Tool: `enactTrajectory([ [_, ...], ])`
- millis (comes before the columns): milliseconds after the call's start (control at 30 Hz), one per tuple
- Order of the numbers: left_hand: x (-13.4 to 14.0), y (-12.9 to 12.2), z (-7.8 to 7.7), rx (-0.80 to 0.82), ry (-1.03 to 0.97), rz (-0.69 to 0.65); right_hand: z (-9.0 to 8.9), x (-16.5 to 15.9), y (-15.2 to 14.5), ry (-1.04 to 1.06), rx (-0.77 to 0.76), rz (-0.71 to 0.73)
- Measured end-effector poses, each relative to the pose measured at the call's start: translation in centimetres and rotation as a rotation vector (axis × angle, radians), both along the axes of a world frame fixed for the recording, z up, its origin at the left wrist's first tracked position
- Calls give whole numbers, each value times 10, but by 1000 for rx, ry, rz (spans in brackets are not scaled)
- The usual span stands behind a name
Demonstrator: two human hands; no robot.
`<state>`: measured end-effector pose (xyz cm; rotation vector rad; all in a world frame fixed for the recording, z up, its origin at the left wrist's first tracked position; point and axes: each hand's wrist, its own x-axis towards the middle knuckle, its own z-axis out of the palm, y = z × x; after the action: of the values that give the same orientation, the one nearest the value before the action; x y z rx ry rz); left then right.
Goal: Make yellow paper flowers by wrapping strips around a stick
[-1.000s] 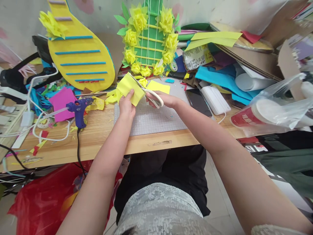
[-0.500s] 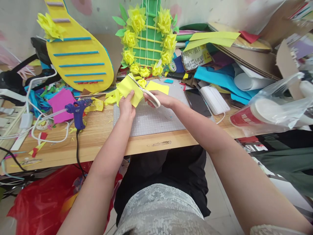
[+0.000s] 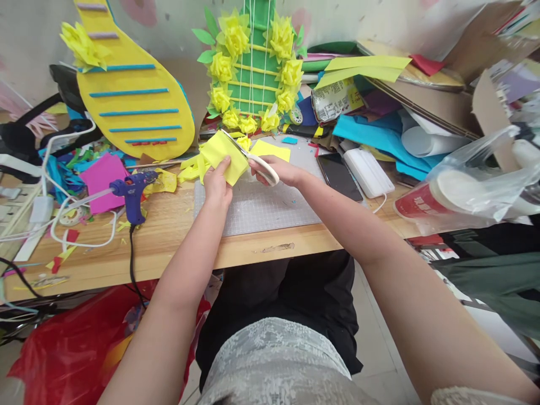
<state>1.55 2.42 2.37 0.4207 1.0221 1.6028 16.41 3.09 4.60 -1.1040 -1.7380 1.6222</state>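
My left hand (image 3: 218, 181) pinches a folded piece of yellow paper (image 3: 223, 156) by its lower edge, above the grey cutting mat (image 3: 270, 211). In my right hand (image 3: 276, 170) are scissors with white handles (image 3: 268, 170); their blades lie along the upper right edge of the paper. Whether the blades are fully closed is hard to make out. More yellow paper (image 3: 272, 150) lies flat on the mat just behind my right hand. Yellow scraps (image 3: 193, 169) sit to the left of the held piece.
Behind stand a green instrument shape (image 3: 259, 76) ringed with yellow paper flowers and a yellow pear-shaped board (image 3: 139, 107). A purple glue gun (image 3: 134, 197) stands at left, its cord over the edge. To the right are a phone (image 3: 340, 176), power bank (image 3: 368, 172) and bagged cup (image 3: 422, 199).
Both hands, the paper and the scissors hold nearly the same pose. The whole view has shifted slightly.
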Motion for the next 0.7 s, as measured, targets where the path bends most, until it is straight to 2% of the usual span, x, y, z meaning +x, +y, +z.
enactTrajectory([
  [700,1,-2,0,-19,67,-19,1,-2,-1,-3,25,2],
])
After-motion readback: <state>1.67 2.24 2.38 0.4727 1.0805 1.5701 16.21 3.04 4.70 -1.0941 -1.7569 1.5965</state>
